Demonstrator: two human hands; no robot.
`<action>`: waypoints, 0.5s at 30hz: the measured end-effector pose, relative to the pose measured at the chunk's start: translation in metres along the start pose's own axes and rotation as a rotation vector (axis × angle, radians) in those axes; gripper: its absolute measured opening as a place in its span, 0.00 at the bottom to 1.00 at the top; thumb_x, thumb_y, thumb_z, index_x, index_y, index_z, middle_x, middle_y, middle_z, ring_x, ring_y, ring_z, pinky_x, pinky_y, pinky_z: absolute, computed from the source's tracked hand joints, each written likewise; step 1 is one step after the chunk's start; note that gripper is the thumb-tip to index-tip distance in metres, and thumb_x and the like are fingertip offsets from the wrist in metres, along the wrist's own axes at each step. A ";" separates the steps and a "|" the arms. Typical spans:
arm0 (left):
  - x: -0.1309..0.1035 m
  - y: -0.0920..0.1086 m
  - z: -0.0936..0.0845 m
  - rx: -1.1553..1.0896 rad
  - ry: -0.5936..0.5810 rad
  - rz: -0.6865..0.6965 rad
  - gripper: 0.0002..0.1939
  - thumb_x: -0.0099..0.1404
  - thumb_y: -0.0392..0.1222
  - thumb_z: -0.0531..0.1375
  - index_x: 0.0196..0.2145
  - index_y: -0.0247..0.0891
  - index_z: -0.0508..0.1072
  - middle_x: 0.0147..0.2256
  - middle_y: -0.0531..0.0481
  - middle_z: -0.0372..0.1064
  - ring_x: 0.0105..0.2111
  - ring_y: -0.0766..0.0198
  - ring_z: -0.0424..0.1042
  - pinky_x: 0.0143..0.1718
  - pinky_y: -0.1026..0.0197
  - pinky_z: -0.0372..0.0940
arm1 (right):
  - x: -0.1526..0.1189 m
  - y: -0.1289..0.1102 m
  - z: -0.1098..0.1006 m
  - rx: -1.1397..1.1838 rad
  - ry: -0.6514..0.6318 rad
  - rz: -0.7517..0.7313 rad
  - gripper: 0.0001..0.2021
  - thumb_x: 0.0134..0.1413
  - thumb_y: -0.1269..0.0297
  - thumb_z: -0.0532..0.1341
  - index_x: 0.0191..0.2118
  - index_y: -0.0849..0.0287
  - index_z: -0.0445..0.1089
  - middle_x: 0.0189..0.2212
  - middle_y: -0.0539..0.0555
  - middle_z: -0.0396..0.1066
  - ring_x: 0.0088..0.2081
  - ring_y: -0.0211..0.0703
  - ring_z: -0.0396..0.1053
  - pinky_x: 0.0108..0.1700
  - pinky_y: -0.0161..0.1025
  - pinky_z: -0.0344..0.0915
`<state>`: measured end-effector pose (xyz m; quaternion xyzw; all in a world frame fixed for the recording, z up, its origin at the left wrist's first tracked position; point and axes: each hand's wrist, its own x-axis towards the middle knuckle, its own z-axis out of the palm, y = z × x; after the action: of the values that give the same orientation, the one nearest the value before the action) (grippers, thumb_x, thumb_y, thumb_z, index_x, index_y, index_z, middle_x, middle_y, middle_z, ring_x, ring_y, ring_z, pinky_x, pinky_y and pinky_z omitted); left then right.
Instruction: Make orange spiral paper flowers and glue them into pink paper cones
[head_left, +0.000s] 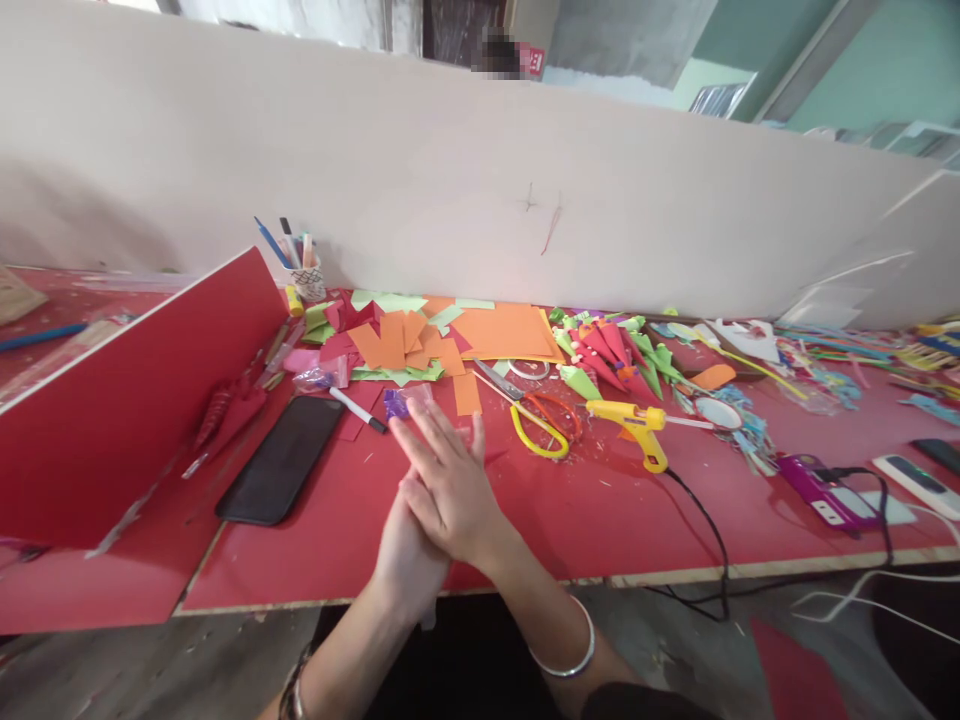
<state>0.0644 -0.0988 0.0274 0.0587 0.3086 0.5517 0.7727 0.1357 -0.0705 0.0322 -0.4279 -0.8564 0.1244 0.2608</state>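
I see my right hand (450, 480) laid flat, fingers straight, over my left hand (405, 555), palms pressed together above the near edge of the red table, with a small clear plastic bit (420, 395) just at the right fingertips, whether touched or held I cannot tell.

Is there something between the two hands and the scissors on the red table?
Nothing visible blocks it. The right hand lies over the left hand, and only bare red table separates them from the scissors ahead, slightly right.
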 end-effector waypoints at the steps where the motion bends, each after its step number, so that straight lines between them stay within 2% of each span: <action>1: 0.000 0.009 0.000 -0.025 0.014 -0.065 0.23 0.66 0.47 0.40 0.58 0.45 0.53 0.53 0.50 0.60 0.58 0.58 0.50 0.56 0.53 0.49 | -0.001 0.002 0.001 -0.014 0.001 0.020 0.25 0.59 0.58 0.42 0.61 0.56 0.41 0.63 0.51 0.35 0.63 0.44 0.32 0.59 0.53 0.19; 3: 0.003 0.024 0.000 -0.055 0.012 -0.067 0.24 0.66 0.48 0.39 0.58 0.43 0.52 0.53 0.50 0.60 0.58 0.58 0.48 0.57 0.53 0.47 | -0.005 0.001 0.004 -0.012 -0.027 0.011 0.28 0.59 0.58 0.43 0.62 0.61 0.38 0.63 0.53 0.34 0.63 0.45 0.31 0.60 0.52 0.20; 5: 0.008 0.029 -0.002 -0.074 -0.066 0.064 0.24 0.65 0.49 0.40 0.57 0.44 0.54 0.55 0.52 0.57 0.59 0.58 0.45 0.58 0.55 0.45 | -0.010 -0.006 0.008 0.024 -0.087 -0.064 0.31 0.58 0.56 0.45 0.62 0.65 0.36 0.63 0.55 0.32 0.63 0.47 0.31 0.61 0.50 0.25; 8: 0.015 0.018 -0.004 -0.083 -0.104 0.203 0.23 0.64 0.51 0.43 0.57 0.52 0.54 0.56 0.58 0.55 0.60 0.60 0.42 0.58 0.57 0.46 | -0.013 -0.016 0.009 0.061 -0.138 -0.178 0.32 0.57 0.54 0.46 0.62 0.67 0.37 0.63 0.55 0.32 0.63 0.46 0.31 0.62 0.48 0.30; 10: 0.014 0.007 -0.005 -0.109 -0.065 0.277 0.21 0.65 0.50 0.41 0.56 0.57 0.52 0.55 0.63 0.56 0.60 0.63 0.44 0.57 0.58 0.47 | -0.009 -0.015 0.006 0.046 -0.115 -0.164 0.32 0.56 0.54 0.47 0.62 0.64 0.39 0.63 0.53 0.34 0.63 0.46 0.31 0.62 0.47 0.29; 12: 0.011 -0.001 -0.005 -0.106 -0.042 0.189 0.21 0.66 0.46 0.40 0.57 0.50 0.54 0.54 0.56 0.59 0.58 0.60 0.49 0.57 0.56 0.49 | -0.004 -0.007 0.002 0.009 -0.069 -0.088 0.29 0.57 0.55 0.47 0.61 0.60 0.42 0.63 0.53 0.37 0.63 0.46 0.33 0.61 0.50 0.27; 15: 0.004 -0.003 -0.004 -0.131 0.005 -0.093 0.22 0.67 0.44 0.40 0.54 0.39 0.60 0.48 0.47 0.66 0.55 0.58 0.55 0.56 0.55 0.50 | 0.002 0.011 0.000 -0.071 0.011 0.043 0.23 0.59 0.60 0.43 0.59 0.56 0.48 0.62 0.53 0.41 0.62 0.46 0.39 0.59 0.56 0.23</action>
<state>0.0650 -0.0977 0.0214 -0.0078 0.2760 0.5345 0.7988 0.1420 -0.0628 0.0282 -0.4557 -0.8495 0.0968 0.2476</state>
